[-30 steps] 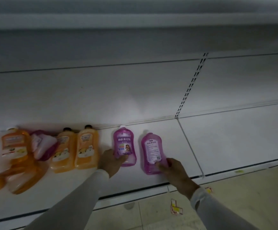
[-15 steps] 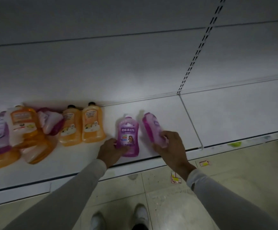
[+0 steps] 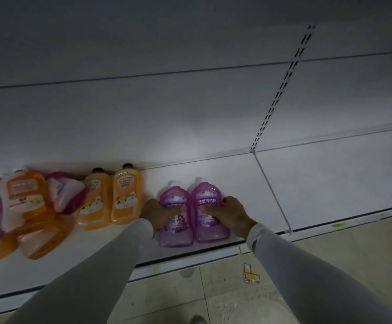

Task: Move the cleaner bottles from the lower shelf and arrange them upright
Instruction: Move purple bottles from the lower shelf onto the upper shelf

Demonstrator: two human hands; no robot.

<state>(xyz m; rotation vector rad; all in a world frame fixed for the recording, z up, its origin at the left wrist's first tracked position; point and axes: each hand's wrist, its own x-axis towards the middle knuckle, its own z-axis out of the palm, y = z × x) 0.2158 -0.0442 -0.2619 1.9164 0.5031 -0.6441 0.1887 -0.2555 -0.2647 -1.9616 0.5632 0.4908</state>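
Two purple cleaner bottles stand side by side near the front of the white lower shelf (image 3: 307, 183). My left hand (image 3: 160, 212) grips the left purple bottle (image 3: 175, 235) with the thumb across its label. My right hand (image 3: 227, 213) grips the right purple bottle (image 3: 210, 197), label facing me. To their left stand two orange bottles (image 3: 113, 197) against the back panel.
Farther left lies a heap of tipped orange and purple bottles (image 3: 24, 206) with a pink pouch among them. A slotted upright (image 3: 281, 90) splits the back panel. A torn label (image 3: 249, 274) lies on the tiled floor below the shelf edge.
My right hand has turned its purple bottle label-forward and brought it close beside the left one. My left hand keeps its hold. The view tilted a little.
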